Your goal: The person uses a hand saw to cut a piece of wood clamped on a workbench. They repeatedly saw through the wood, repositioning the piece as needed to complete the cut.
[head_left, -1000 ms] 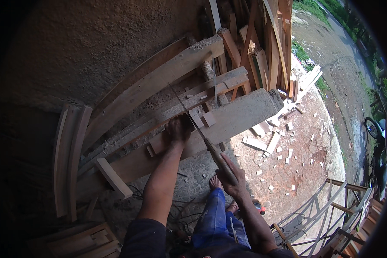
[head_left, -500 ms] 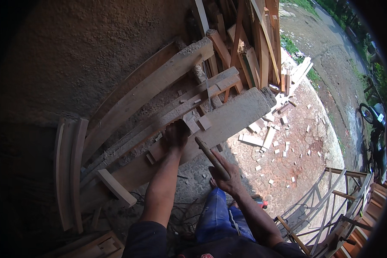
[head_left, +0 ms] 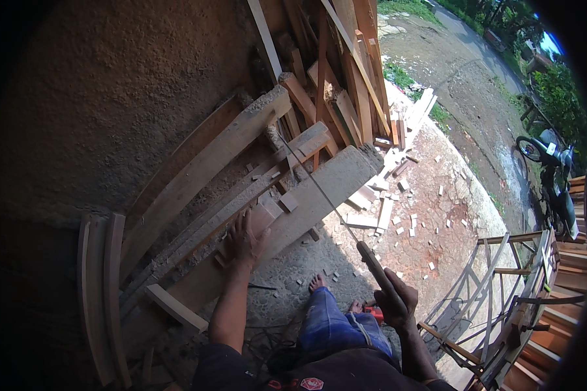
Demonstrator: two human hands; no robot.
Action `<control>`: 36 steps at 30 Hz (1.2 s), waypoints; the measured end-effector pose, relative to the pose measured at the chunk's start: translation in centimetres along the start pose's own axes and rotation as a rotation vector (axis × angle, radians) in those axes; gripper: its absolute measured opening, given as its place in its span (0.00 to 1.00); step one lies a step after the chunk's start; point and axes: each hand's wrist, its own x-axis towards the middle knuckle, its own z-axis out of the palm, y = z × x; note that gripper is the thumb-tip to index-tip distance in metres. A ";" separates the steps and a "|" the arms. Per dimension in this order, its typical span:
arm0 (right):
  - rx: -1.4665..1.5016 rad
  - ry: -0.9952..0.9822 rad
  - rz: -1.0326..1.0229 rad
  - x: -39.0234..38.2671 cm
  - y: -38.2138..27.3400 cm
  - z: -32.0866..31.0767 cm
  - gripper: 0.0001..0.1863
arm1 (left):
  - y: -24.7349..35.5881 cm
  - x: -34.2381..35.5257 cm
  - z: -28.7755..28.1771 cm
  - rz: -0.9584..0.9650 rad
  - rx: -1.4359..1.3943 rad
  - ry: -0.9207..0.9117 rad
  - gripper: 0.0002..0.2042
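My left hand (head_left: 244, 238) lies with its fingers spread on a short wood block (head_left: 261, 217), which rests on a thick plank (head_left: 319, 182). The palm hides part of the block. A smaller wood piece (head_left: 289, 201) sits beside it, farther along the plank. Off to the right, my right hand (head_left: 398, 301) is closed around the straight wooden handle of a long, thin-bladed tool (head_left: 373, 262). Its narrow blade slants up and left across the plank, toward the beams behind. The blade shows nearly edge-on, so I cannot tell its exact kind.
Curved beams (head_left: 205, 153) lie along the rough wall. Tall boards (head_left: 349, 72) lean at the back. Small offcuts (head_left: 398, 215) litter the sunlit floor. A curved wood piece (head_left: 176, 307) stands near left. A wooden frame (head_left: 502, 293) and motorcycle (head_left: 554, 169) are at right.
My right hand has moved right and down, drawing the handle away from the plank and exposing the thin blade. My left hand's fingers have spread on the block. The view has turned right.
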 end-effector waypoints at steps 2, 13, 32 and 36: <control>-0.004 -0.009 0.041 -2.6 0.3 -1.8 0.28 | -0.3 -2.9 -0.4 -0.169 0.029 -0.099 0.42; -0.044 0.244 0.127 -5.7 -1.7 -4.0 0.28 | 18.4 2.8 3.4 0.032 -0.154 -0.255 0.45; -0.022 0.472 0.318 -13.8 3.8 -8.9 0.25 | 26.6 -4.4 17.3 -0.645 -1.194 -0.515 0.46; -0.092 0.463 0.246 -14.1 5.7 -10.2 0.25 | 26.1 -3.8 12.5 -0.474 -1.201 -0.627 0.26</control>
